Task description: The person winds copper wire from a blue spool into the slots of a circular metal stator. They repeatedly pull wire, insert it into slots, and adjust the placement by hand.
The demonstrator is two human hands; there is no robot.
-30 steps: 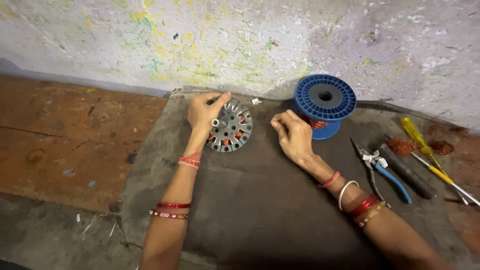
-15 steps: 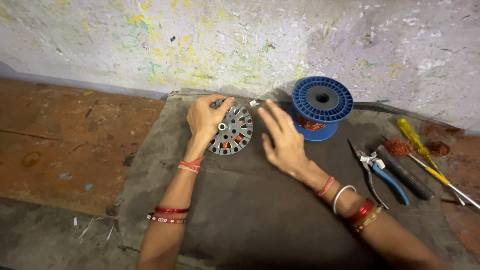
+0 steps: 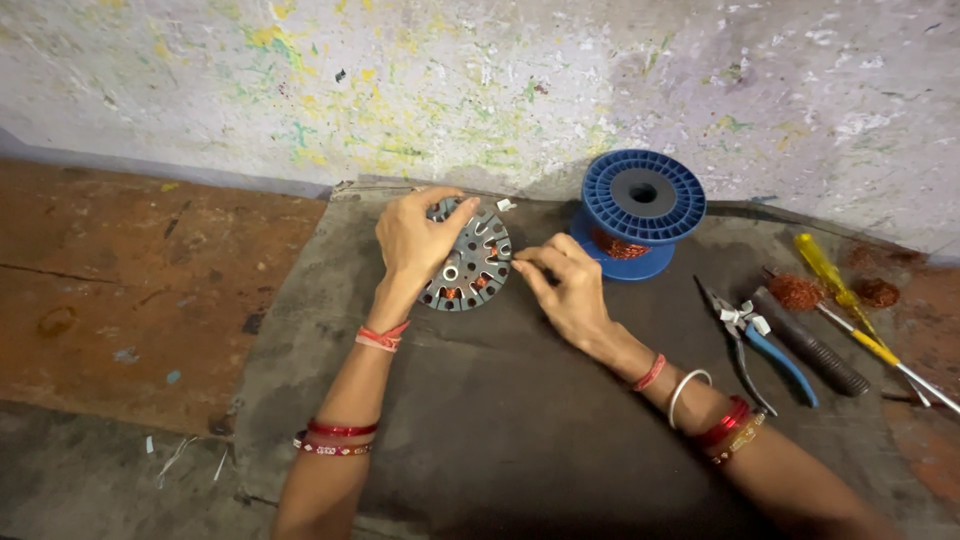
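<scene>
While left hand grips slotted metal stator, right hand pinches its rim (blue wire spool beside).

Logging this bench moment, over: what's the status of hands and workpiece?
Left hand grips the round slotted stator. Right hand pinches at its rim. Blue wire spool just behind; pliers off right, nothing in the way.

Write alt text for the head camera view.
Two bare hands work on a round slotted metal disc lying on a dark mat: the left hand covers it, the right hand pinches at its edge. A blue spool, pliers and screwdrivers lie to the right.
</scene>
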